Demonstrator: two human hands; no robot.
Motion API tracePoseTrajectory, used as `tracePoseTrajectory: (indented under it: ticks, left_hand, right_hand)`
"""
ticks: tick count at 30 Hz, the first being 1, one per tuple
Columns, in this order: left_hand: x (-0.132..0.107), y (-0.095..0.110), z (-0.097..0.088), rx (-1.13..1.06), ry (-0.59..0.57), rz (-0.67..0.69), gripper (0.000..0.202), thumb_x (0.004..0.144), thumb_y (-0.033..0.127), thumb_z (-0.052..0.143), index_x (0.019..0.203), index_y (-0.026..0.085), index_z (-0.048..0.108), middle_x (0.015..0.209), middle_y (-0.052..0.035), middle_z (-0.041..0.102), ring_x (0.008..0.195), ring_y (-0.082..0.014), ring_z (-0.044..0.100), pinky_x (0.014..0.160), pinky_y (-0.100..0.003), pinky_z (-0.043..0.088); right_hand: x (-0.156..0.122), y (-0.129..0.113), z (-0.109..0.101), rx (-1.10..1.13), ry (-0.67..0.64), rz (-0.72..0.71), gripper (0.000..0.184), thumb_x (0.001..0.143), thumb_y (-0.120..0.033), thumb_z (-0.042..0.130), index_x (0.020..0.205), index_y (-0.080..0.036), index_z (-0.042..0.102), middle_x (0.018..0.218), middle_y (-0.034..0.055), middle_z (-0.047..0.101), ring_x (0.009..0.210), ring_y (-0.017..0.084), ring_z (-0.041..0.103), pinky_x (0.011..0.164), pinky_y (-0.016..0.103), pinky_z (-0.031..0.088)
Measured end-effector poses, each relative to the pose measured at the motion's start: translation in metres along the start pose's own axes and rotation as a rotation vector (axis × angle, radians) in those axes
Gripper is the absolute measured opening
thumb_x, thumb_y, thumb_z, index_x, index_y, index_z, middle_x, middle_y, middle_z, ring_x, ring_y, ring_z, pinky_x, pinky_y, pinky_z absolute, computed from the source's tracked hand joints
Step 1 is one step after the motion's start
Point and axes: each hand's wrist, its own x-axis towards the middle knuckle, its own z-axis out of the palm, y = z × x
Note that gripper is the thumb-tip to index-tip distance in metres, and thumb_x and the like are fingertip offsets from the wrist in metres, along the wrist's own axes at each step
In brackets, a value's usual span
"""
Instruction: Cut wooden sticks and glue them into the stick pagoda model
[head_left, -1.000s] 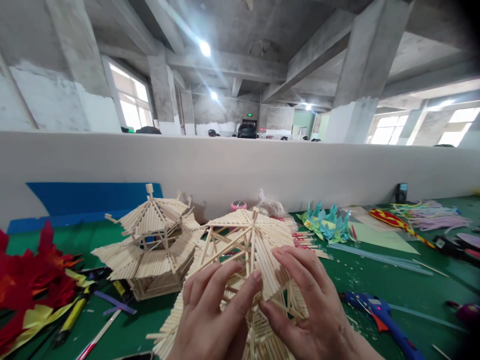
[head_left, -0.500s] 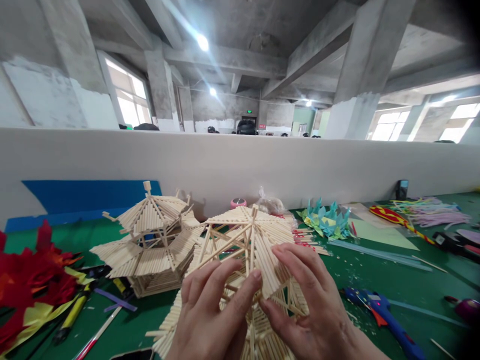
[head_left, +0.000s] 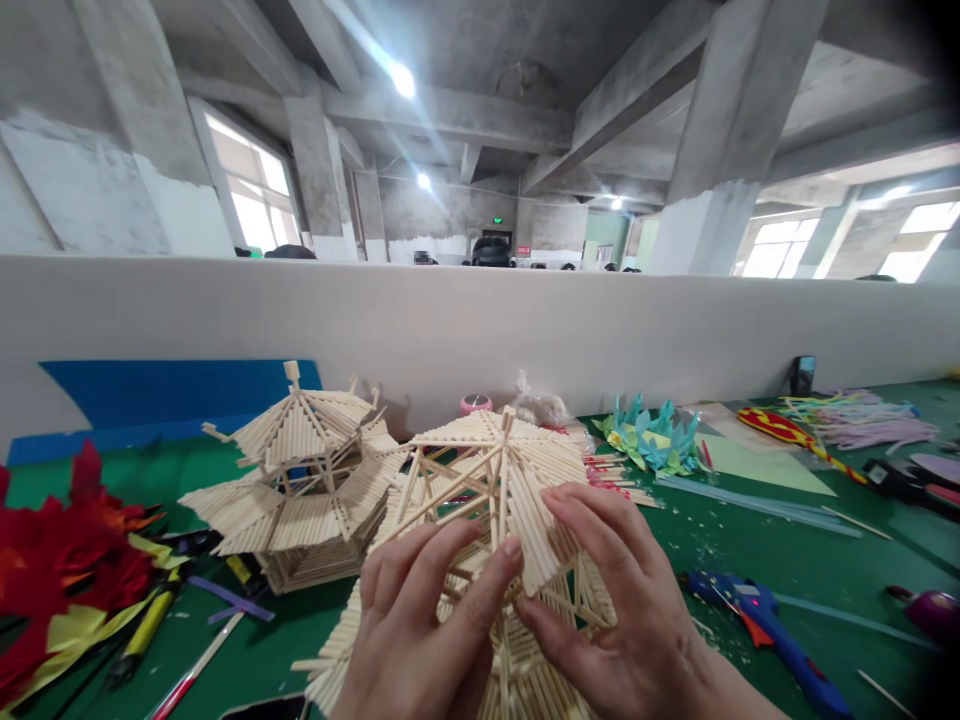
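Note:
A pavilion model of pale wooden sticks [head_left: 487, 470] stands in front of me on the green table [head_left: 757, 540], its roof partly an open frame. My left hand [head_left: 420, 630] rests on the near side of the roof, with fingers curled and the thumb pressing a stick panel. My right hand [head_left: 607, 610] grips the same roof from the right, fingers over the panel and thumb underneath. A second stick pavilion [head_left: 300, 480], with its roof fully covered, stands to the left, untouched.
A blue glue gun [head_left: 757, 620] lies right of my hands. Red and yellow paper flowers [head_left: 60, 570] and pens lie at left, teal paper flowers [head_left: 649, 435] and coloured strips at back right. A white partition wall [head_left: 480, 330] runs behind the table.
Both hands keep the same hold on the stick roof. The view has shifted slightly; nothing else moved.

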Motion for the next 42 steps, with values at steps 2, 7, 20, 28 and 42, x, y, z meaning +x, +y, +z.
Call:
tracePoseTrajectory:
  ticks: [2, 7, 20, 28, 42]
  left_hand:
    - [-0.0005, 0.0001, -0.0006, 0.013, 0.006, 0.004, 0.036, 0.08, 0.002, 0.041, 0.11, 0.017, 0.054, 0.113, -0.0101, 0.044, 0.102, -0.0274, 0.041, 0.083, -0.044, 0.033]
    - [-0.0018, 0.0, 0.0006, 0.068, 0.024, 0.033, 0.032, 0.085, 0.011, 0.039, 0.112, 0.022, 0.053, 0.115, -0.0083, 0.045, 0.102, -0.0257, 0.042, 0.083, -0.042, 0.031]
    - [-0.0003, 0.0, 0.005, 0.008, 0.083, 0.019, 0.028, 0.087, 0.016, 0.036, 0.105, 0.02, 0.057, 0.111, -0.0076, 0.047, 0.101, -0.0255, 0.043, 0.082, -0.04, 0.033]
    - [-0.0019, 0.0002, 0.0017, -0.015, 0.006, 0.032, 0.037, 0.079, 0.002, 0.041, 0.11, 0.017, 0.053, 0.114, -0.0105, 0.042, 0.102, -0.028, 0.038, 0.082, -0.045, 0.031]
    - [0.0013, 0.0025, -0.0006, -0.052, -0.003, 0.015, 0.042, 0.077, -0.002, 0.041, 0.114, 0.017, 0.051, 0.115, -0.0118, 0.044, 0.105, -0.0276, 0.039, 0.083, -0.048, 0.033]
  right_hand:
    - [-0.0001, 0.0002, -0.0003, 0.003, -0.01, -0.007, 0.054, 0.073, -0.022, 0.059, 0.121, -0.01, 0.038, 0.116, 0.008, 0.044, 0.106, 0.02, 0.042, 0.089, 0.034, 0.036]
    - [0.0013, 0.0015, 0.0019, 0.002, 0.009, -0.017, 0.056, 0.071, -0.02, 0.06, 0.121, -0.01, 0.037, 0.115, 0.0083, 0.044, 0.105, 0.022, 0.042, 0.089, 0.037, 0.036]
    - [0.0024, 0.0018, 0.003, -0.019, 0.017, -0.006, 0.055, 0.073, -0.022, 0.059, 0.122, -0.011, 0.038, 0.115, 0.0095, 0.046, 0.106, 0.023, 0.043, 0.089, 0.038, 0.035]
    - [-0.0022, 0.0008, -0.0001, -0.019, -0.054, 0.024, 0.061, 0.073, -0.027, 0.061, 0.126, -0.013, 0.034, 0.119, 0.0092, 0.043, 0.109, 0.024, 0.039, 0.093, 0.039, 0.032]
    - [-0.003, -0.0017, 0.0016, -0.069, -0.017, 0.058, 0.056, 0.073, -0.025, 0.059, 0.123, -0.014, 0.036, 0.116, 0.0105, 0.048, 0.108, 0.024, 0.042, 0.091, 0.042, 0.035]
